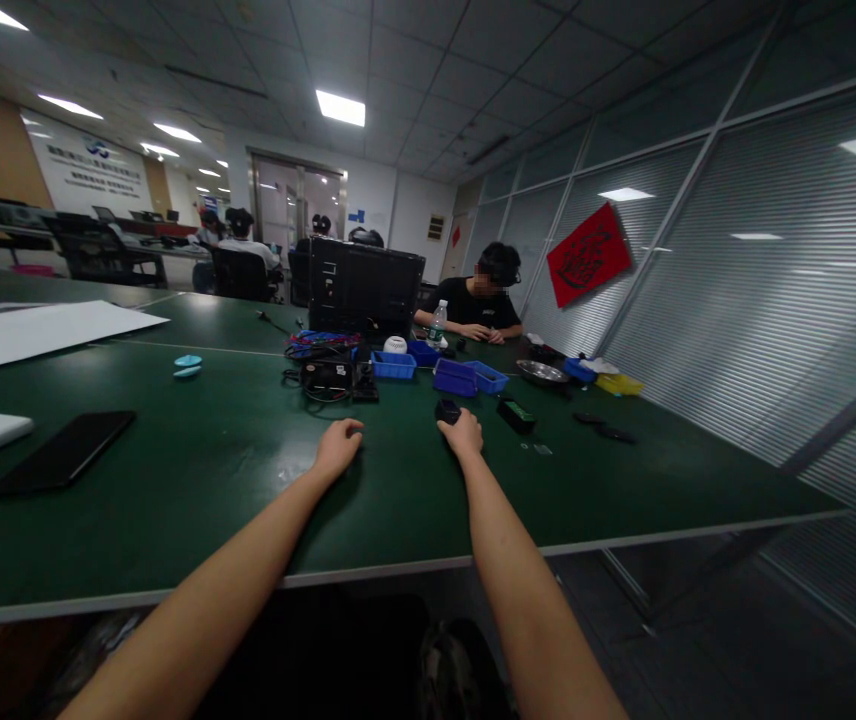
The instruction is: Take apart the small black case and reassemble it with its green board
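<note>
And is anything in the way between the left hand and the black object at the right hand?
Nothing visible: green tabletop lies between the left hand and the black object, which the right hand holds.

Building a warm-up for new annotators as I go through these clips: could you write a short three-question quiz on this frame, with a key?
1. Multiple choice: What does the right hand hold?
A) a white sheet
B) a small black object
C) a flat black device

2. True or false: In the picture, the metal dish lies to the right of the clear bottle.

3. Fill in the colour: The tray farthest to the right in the picture is ____.

Key: 1 B; 2 true; 3 yellow.
</note>
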